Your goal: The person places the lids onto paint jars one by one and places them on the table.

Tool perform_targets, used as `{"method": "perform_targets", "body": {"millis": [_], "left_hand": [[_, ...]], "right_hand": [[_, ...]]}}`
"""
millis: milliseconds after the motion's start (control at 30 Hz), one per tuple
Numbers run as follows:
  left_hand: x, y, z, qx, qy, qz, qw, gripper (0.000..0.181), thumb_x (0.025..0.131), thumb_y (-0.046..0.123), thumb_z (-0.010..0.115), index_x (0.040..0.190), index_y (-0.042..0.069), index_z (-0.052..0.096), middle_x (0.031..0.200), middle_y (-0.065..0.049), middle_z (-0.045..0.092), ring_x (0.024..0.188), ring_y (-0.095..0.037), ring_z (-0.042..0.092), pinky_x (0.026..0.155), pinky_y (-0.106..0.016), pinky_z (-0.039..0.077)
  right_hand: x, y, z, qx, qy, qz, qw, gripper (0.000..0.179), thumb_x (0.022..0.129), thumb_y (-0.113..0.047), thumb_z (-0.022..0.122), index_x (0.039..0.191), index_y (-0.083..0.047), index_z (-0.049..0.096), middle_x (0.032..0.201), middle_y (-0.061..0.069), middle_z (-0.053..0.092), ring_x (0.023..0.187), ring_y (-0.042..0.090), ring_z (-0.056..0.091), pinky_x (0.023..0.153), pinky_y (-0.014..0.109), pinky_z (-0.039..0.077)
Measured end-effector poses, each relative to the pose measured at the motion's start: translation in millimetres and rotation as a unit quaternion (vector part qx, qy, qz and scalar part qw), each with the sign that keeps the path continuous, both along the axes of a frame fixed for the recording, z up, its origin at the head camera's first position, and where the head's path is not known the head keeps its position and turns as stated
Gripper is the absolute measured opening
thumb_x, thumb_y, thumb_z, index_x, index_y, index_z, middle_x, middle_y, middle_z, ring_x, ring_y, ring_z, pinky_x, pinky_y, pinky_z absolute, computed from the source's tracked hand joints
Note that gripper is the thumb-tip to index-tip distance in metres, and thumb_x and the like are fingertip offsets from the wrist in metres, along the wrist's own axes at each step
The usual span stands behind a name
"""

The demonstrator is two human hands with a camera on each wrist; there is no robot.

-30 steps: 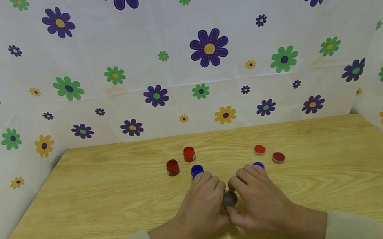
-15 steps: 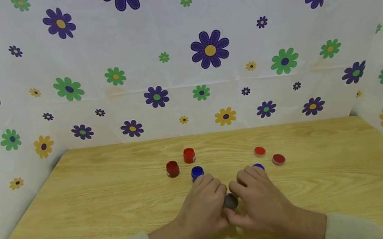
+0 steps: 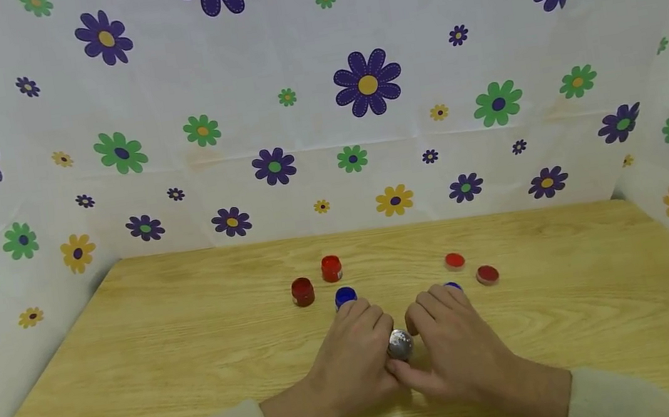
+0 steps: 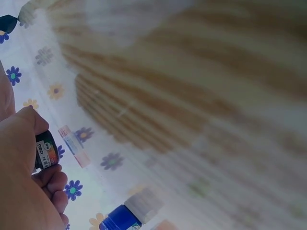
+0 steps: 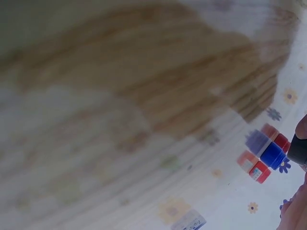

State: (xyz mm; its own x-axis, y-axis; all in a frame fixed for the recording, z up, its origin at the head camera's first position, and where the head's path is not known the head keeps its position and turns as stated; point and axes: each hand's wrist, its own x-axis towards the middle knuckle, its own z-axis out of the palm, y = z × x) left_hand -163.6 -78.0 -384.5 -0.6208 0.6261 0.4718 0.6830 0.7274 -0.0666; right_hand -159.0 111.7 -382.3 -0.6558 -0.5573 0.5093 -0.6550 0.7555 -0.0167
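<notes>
A small black paint jar [image 4: 46, 151] with a printed label is held between both hands; its round top [image 3: 400, 345] looks silvery and shiny in the head view. My left hand [image 3: 357, 356] grips the jar from the left, and in the left wrist view the label shows between thumb and fingers. Curled about the right side, my right hand [image 3: 459, 348] has its thumb at the jar's near edge and its index finger close to the far right. Just beyond the left hand stands an uncapped blue paint jar [image 3: 345, 296]. A blue lid [image 3: 453, 286] is partly hidden behind the right hand.
An uncapped dark red jar [image 3: 302, 292] and a bright red jar [image 3: 331, 269] stand farther back on the wooden table [image 3: 201, 358]. A red lid [image 3: 455, 261] and a dark red lid [image 3: 487, 275] lie at the right. Flowered cloth [image 3: 265, 89] walls the table's back and sides.
The jar's top looked dull grey and now shines silver. My right index finger has shifted slightly right, while the left hand stays nearly still. The other jars and lids have not moved.
</notes>
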Motion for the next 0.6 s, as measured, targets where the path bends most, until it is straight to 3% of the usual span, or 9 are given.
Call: {"method": "perform_targets", "body": {"millis": [267,600], "left_hand": [[-1.9,-0.3,0.4,0.001,0.002,-0.004,1.0000,0.031,0.072,0.040,0.075,0.078,0.015,0.058,0.075,0.007,0.053,0.080,-0.012,0.048,0.083,-0.029,0.042],[-0.3,0.5,1.9,-0.004,-0.002,-0.007,1.0000,0.030,0.076,0.041,0.073,0.079,0.015,0.060,0.075,0.008,0.053,0.079,-0.012,0.046,0.080,-0.027,0.041]], "right_hand": [[-1.0,-1.2,0.2,-0.006,-0.009,0.002,0.9999,0.034,0.072,-0.044,0.067,0.091,-0.018,0.055,0.081,-0.010,0.043,0.081,0.012,0.039,0.081,0.031,0.035],[0.0,-1.4,-0.8,-0.001,-0.002,0.004,1.0000,0.032,0.073,-0.044,0.066,0.090,-0.019,0.054,0.081,-0.009,0.041,0.081,0.012,0.038,0.079,0.030,0.034]]}}
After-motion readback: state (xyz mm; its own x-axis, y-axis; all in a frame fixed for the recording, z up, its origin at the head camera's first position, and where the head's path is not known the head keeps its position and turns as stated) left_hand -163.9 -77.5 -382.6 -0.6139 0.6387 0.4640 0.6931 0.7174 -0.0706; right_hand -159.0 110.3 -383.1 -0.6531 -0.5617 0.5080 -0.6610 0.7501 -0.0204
